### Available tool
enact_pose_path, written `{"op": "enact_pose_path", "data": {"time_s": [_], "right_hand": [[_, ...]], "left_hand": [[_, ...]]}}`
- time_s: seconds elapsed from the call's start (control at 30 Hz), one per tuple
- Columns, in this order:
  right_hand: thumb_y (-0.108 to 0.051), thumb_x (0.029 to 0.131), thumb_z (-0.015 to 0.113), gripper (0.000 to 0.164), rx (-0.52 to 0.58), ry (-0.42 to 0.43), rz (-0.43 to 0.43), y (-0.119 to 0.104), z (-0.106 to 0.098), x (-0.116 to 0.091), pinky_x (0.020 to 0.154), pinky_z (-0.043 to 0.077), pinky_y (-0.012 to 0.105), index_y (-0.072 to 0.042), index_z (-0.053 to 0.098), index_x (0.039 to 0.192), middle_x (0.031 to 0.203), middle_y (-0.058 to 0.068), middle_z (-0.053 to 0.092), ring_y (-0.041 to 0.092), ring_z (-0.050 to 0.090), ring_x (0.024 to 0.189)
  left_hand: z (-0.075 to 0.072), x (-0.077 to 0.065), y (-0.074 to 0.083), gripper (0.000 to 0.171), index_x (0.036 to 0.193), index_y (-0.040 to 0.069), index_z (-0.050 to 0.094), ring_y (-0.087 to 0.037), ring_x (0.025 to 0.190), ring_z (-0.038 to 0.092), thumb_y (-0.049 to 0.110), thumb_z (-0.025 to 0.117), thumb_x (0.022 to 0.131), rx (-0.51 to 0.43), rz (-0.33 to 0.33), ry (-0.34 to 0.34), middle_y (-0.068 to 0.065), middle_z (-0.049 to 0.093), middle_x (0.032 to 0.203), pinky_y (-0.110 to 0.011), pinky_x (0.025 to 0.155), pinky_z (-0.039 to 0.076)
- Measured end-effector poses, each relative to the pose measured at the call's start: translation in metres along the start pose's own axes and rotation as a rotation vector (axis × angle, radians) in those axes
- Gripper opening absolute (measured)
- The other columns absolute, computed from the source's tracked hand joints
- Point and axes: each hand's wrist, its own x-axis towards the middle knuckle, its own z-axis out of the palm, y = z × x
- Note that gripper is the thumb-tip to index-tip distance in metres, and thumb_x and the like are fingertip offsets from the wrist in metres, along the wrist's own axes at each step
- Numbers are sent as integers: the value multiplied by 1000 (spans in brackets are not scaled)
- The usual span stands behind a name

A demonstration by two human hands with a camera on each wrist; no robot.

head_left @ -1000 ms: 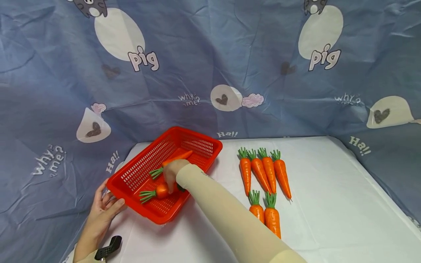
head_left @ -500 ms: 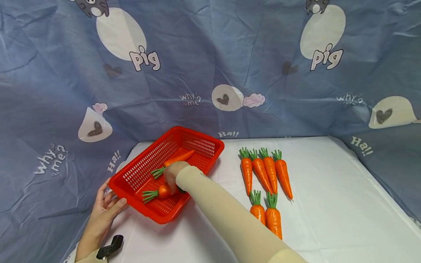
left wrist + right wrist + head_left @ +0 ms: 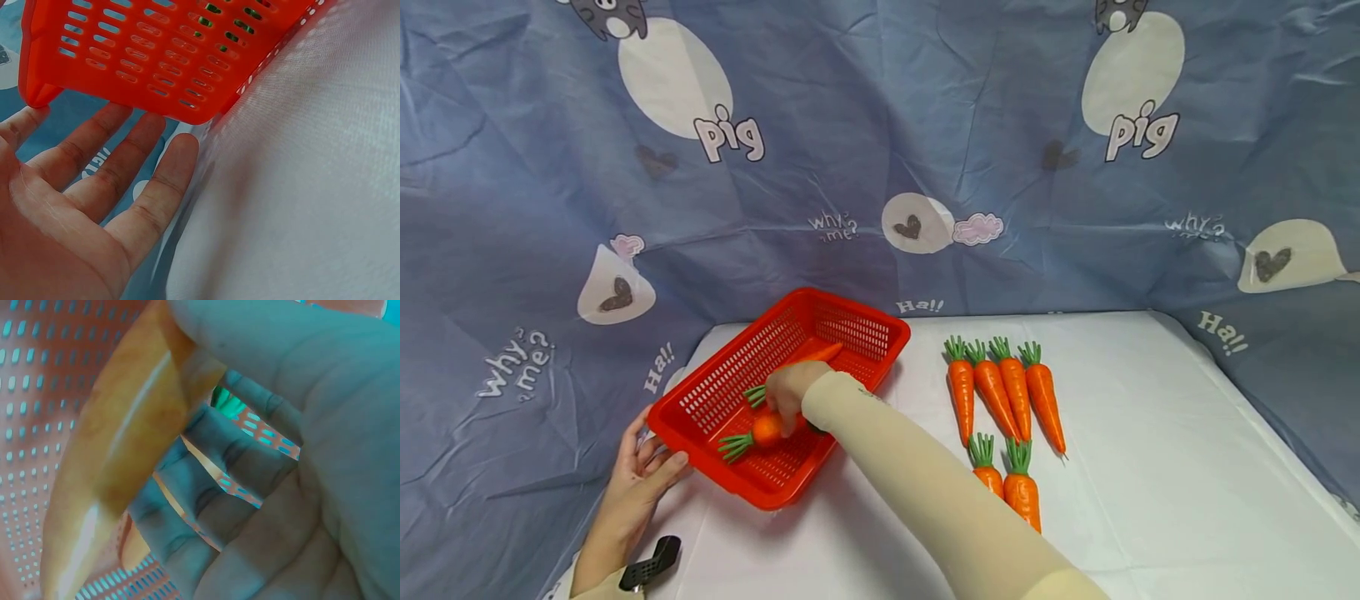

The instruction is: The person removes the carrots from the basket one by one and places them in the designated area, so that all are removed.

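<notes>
My right hand (image 3: 792, 390) reaches into a red slotted basket (image 3: 724, 478) and pinches a carrot (image 3: 767, 430) near its leafy end, thumb against fingers. In the right wrist view this carrot (image 3: 112, 450) slants across the basket's slotted wall. Partly hidden behind the hand, a second carrot (image 3: 823, 354) lies further back in the basket. My left hand (image 3: 632, 483) touches the basket's near-left corner, thumb on the front side. The left wrist view shows its extended fingers (image 3: 172, 165) with tips right at the red rim.
On the white-covered table (image 3: 1150, 467), a row of several carrots (image 3: 1040, 396) lies right of the basket. Two more carrots (image 3: 1022, 493) lie nearer, partly covered by the right sleeve (image 3: 925, 492). A blue patterned cloth (image 3: 1000, 158) hangs behind the table.
The right hand and its carrot have shifted slightly left and up, covering more of the second carrot. The right forearm covers more of the two near carrots. The left hand stays at the corner.
</notes>
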Motion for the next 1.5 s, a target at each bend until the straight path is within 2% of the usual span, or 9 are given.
{"op": "enact_pose_path", "data": {"time_s": [0.3,0.47,0.6,0.93,1.07,1.23,1.5], "right_hand": [[-40,92,86,39,17,-12,-18,7,-7,-5,79,52,25,-29,71,125,120,-17,69,7,57,95],[-40,93,85,43,30,-64,-87,12,-13,0,79,50,24,-25,70,131,127,-15,67,6,55,97],[-42,93,84,47,36,-81,-118,16,-18,0,84,51,24,-25,69,134,133,-15,65,6,55,104],[-45,93,84,57,67,-67,-131,27,-22,-9,101,52,24,-22,65,143,147,-10,63,8,58,123],[-46,92,85,60,89,-55,-147,29,-24,-11,101,52,23,-21,66,143,144,-9,65,7,58,121],[-45,93,84,55,115,-25,-176,32,-25,-15,95,51,23,-18,68,138,132,-7,67,9,58,112],[-42,95,83,52,190,27,-222,42,-24,-24,92,51,24,-14,68,136,124,-1,70,12,61,109]], "left_hand": [[1,0,-1,84,164,31,23,0,108,71,-5,67,102,0,12,-1,16,69,129,-25,81,65],[1,1,-1,85,164,30,22,0,107,71,-4,68,101,4,11,4,17,69,128,-24,80,65],[0,1,-1,85,165,30,22,0,107,71,-4,68,101,0,10,4,17,69,127,-24,80,65],[0,2,-2,81,162,33,23,0,106,71,-2,66,103,-6,-16,7,17,69,127,-24,81,65],[-1,1,-2,80,161,34,24,-1,105,71,-3,66,103,-17,-18,5,17,69,126,-24,80,65],[-2,0,-2,81,161,34,25,-1,104,71,-4,66,102,-28,-8,-1,17,70,125,-24,81,65],[-1,0,-3,81,161,33,25,-3,104,72,-6,65,102,-55,1,-12,15,70,126,-25,81,65]]}}
